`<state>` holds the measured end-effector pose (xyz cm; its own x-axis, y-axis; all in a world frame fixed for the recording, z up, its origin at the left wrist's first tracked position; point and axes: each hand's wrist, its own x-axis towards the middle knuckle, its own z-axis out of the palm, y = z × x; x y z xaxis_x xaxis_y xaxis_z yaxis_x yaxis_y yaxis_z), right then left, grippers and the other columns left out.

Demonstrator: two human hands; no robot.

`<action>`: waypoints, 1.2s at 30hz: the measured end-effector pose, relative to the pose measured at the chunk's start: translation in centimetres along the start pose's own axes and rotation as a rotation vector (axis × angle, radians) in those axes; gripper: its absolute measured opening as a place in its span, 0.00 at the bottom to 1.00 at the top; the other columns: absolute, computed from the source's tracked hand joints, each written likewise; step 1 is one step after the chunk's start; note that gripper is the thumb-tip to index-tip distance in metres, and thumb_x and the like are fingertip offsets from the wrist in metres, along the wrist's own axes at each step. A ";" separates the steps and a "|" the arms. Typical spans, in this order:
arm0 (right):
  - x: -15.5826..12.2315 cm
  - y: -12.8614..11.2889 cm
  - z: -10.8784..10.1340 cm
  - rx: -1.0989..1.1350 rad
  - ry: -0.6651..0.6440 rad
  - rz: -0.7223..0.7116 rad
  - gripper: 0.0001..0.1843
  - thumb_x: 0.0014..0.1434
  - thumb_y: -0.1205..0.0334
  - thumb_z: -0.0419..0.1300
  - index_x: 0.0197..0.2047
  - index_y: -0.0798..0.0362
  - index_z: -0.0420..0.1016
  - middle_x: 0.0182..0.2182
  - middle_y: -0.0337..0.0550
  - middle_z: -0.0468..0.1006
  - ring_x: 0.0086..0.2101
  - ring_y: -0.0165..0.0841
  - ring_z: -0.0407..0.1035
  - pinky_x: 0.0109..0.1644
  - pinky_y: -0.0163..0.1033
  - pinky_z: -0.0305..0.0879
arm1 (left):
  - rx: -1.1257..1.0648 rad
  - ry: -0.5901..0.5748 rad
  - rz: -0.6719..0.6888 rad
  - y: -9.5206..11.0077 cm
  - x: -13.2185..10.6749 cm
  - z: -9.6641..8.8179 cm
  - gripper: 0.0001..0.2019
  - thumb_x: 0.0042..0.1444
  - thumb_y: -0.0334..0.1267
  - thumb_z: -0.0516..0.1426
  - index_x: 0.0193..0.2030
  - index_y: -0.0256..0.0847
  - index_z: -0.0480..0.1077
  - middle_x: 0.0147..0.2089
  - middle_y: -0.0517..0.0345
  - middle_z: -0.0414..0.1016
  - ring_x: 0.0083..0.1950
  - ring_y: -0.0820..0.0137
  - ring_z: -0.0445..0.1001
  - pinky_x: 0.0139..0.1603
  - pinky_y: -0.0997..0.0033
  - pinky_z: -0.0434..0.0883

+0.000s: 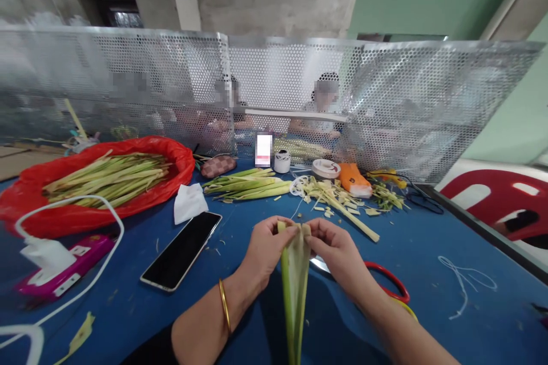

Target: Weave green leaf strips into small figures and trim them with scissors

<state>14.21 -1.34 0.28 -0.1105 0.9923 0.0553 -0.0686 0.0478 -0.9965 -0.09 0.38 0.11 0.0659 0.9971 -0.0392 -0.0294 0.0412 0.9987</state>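
Between my two hands is a long pale green leaf stalk (295, 291), spread open at its upper end and running down toward me. My left hand (269, 245) pinches its left edge between thumb and fingers. The right edge is pinched in the same way by my right hand (329, 242). Partly under my right forearm lies a pair of scissors with red and yellow handles (391, 279); a bit of blade shows beside the stalk. Beyond my hands, cut scraps (329, 194) are heaped near a bundle of green stalks (246, 185).
To the left are a red plastic bag (180, 162) of stalks, a black phone (182, 251), a tissue (190, 203) and a purple power strip (71, 271) with a white cable. A tape roll (326, 169) stands behind the scraps. A perforated metal screen (291, 57) borders the blue table, with people behind it.
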 end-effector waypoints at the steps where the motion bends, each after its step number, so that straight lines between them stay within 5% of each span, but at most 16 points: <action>1: 0.0 0.0 0.0 -0.007 0.004 0.005 0.13 0.47 0.54 0.65 0.30 0.54 0.71 0.23 0.37 0.74 0.24 0.29 0.66 0.30 0.35 0.64 | 0.030 0.018 0.014 -0.1 0.0 0.0 0.11 0.44 0.42 0.62 0.32 0.36 0.73 0.27 0.59 0.72 0.29 0.71 0.67 0.31 0.73 0.65; 8: 0.0 0.8 0.2 -0.114 0.061 -0.004 0.10 0.48 0.57 0.63 0.30 0.54 0.71 0.23 0.35 0.71 0.24 0.28 0.62 0.28 0.34 0.59 | 0.280 0.125 0.146 -0.2 -0.2 0.1 0.06 0.46 0.39 0.59 0.30 0.39 0.74 0.28 0.59 0.75 0.29 0.70 0.68 0.31 0.74 0.64; 17: 0.0 0.8 -0.1 -0.172 0.114 -0.090 0.15 0.52 0.50 0.63 0.31 0.54 0.72 0.22 0.35 0.68 0.23 0.28 0.59 0.26 0.34 0.55 | 0.251 0.037 0.137 -0.5 -0.3 0.2 0.07 0.46 0.37 0.59 0.31 0.39 0.77 0.28 0.58 0.77 0.29 0.70 0.70 0.30 0.73 0.65; 36: -0.3 0.9 -0.1 -0.440 0.180 -0.207 0.07 0.53 0.60 0.60 0.26 0.52 0.72 0.21 0.36 0.70 0.24 0.30 0.61 0.27 0.34 0.57 | 0.122 -0.009 0.032 -0.7 -0.5 0.5 0.10 0.49 0.43 0.59 0.27 0.37 0.75 0.25 0.59 0.72 0.27 0.71 0.65 0.28 0.74 0.62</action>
<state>14.28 -1.61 -0.69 0.0359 0.9591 0.2807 0.3568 0.2501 -0.9001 0.38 -0.23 -0.52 0.0758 0.9971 -0.0074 0.0897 0.0006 0.9960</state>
